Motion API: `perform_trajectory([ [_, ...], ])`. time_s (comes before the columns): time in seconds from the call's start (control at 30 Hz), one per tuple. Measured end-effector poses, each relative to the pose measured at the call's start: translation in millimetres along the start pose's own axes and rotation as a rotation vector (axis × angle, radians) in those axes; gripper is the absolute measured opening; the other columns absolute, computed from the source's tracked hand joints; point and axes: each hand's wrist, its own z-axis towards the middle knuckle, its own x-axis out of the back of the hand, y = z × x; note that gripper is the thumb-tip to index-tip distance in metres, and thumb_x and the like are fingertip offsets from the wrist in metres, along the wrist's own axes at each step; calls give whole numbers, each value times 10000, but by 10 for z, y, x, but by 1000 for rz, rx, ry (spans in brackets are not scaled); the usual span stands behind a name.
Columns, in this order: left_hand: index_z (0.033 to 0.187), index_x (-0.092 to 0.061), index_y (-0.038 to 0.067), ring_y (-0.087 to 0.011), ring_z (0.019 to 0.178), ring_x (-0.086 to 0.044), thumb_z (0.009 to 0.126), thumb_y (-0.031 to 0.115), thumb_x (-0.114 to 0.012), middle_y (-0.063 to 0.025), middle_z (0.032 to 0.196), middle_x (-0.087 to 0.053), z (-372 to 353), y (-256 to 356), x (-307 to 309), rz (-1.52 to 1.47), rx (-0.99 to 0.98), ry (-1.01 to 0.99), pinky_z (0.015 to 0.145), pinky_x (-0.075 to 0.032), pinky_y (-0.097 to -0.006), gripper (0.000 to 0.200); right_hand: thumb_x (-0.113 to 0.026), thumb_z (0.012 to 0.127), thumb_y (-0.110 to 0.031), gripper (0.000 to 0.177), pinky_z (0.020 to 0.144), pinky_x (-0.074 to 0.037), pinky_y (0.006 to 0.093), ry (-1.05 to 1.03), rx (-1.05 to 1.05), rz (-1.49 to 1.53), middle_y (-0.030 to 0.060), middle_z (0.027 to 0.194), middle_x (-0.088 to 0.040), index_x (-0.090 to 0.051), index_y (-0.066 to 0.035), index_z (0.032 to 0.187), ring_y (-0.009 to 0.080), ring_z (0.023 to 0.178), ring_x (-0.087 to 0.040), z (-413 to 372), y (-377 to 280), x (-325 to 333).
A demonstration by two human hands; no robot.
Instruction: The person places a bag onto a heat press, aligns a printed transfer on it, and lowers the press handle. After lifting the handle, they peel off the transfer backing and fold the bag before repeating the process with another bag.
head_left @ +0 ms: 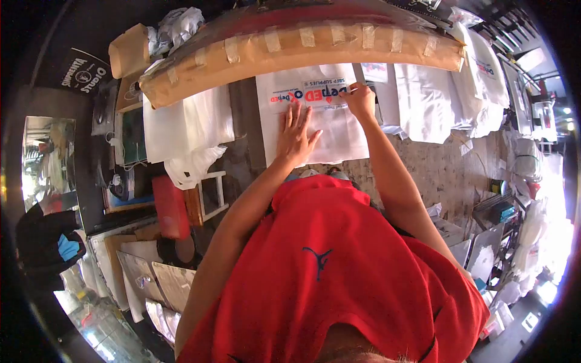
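A white sheet-like bag (333, 130) with red and blue "DepED" and "SBFP SUPPLIES" print lies flat in front of me. On its left half my left hand (295, 136) rests palm down, fingers stretched and spread just below the print. My right hand (361, 100) is at the bag's right edge, its fingers bent and pinched together beside the lettering. What those fingertips hold, if anything, is too small to make out. The far end of the bag passes under a long brown-covered edge (302, 48) with tape strips.
Stacked white bags (423, 103) hang or lie to the right, and more white bags (187, 124) to the left. A red box-like object (170, 206) and a white frame (213, 193) stand at lower left. Flat panels (175, 284) lean below them. Clutter lines the right side.
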Motion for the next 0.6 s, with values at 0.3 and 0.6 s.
perform_trajectory([
  [0.3, 1549, -329, 52, -453, 1503, -209, 949, 446, -628, -252, 1630, -220, -1, 2, -25, 19, 36, -47, 1213, -189, -586, 778, -863, 726, -306, 385, 770, -573, 416, -11, 57, 13, 214, 873, -737, -743, -23, 959, 354, 848, -737, 13, 105, 61],
  [0.6, 1520, -386, 34, -431, 1511, -202, 936, 443, -644, -247, 1634, -215, 23, -24, -65, -16, 35, -21, 1214, -173, -585, 759, -593, 938, -183, 216, 713, -503, 322, 778, 79, 348, 38, 793, -692, -742, -50, 1019, 140, 733, -622, 170, 499, 2444],
])
